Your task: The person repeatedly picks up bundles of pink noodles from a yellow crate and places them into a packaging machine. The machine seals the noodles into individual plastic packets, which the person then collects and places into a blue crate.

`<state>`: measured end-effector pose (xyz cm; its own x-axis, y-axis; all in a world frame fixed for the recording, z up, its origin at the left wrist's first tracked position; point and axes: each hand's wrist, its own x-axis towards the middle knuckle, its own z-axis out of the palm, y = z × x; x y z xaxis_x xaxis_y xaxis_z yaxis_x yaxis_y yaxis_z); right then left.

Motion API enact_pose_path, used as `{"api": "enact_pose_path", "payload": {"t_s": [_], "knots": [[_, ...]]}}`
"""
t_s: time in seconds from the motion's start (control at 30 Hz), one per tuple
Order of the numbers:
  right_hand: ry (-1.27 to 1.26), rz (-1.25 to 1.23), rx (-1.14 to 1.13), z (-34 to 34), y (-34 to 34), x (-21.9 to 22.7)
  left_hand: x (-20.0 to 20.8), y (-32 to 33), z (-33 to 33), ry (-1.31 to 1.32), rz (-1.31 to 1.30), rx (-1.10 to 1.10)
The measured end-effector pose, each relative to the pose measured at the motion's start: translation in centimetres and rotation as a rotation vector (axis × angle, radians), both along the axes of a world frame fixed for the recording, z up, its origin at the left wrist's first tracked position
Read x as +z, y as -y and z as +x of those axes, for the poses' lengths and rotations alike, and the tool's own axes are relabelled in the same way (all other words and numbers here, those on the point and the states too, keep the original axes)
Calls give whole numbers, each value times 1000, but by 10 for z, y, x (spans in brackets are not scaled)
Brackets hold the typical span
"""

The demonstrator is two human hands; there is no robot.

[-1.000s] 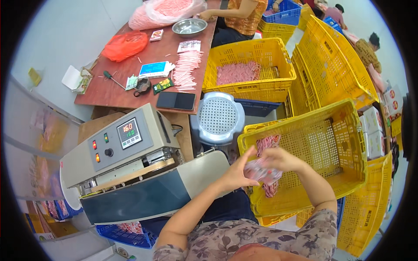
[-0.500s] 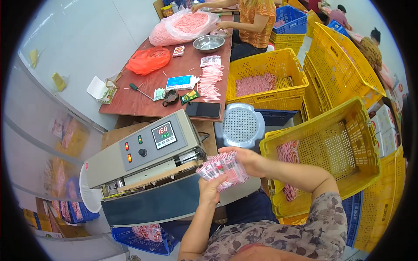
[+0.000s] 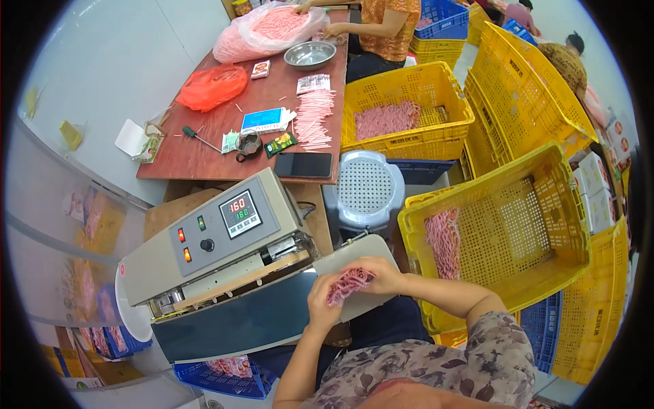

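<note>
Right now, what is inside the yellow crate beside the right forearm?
The yellow crate holds a row of pink packets along its left side. Anything beneath them is covered, and the right forearm hides part of the crate.

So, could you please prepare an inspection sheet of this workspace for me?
Surface: reddish table, pink sticks spread near its right edge.
Job's things: pink bundle, over the machine's pale end; pink pile inside a yellow crate.
Clutter: red bag, screwdriver and phone on the table.
Hands: left hand and right hand both have fingers around the bundle.
Cables: dark cable beside the machine.
Surroundings: grey stool near the yellow crate, more crates, co-worker at the table.
</note>
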<state>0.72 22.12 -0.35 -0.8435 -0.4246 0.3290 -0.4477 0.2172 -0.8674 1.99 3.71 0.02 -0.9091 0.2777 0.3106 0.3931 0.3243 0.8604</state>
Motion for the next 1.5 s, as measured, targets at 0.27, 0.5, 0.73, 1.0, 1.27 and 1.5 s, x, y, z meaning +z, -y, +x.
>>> {"api": "enact_pose_path", "payload": {"t_s": [0.27,0.5,0.73,1.0,1.27,1.5], "knots": [[35,33,-37,-16,-12,3,14,-3,-13,-130,-161,-12],[175,15,2,-16,-9,-11,2,9,-4,91,-67,63],[23,71,22,-24,-13,-6,-9,4,-8,131,-21,116],[-114,48,49,-24,-8,-20,-8,25,1,28,81,248],[508,-103,-126,-32,8,6,-11,25,-11,608,512,274],[750,-126,-97,-51,17,4,-11,41,-20,869,777,468]]}}
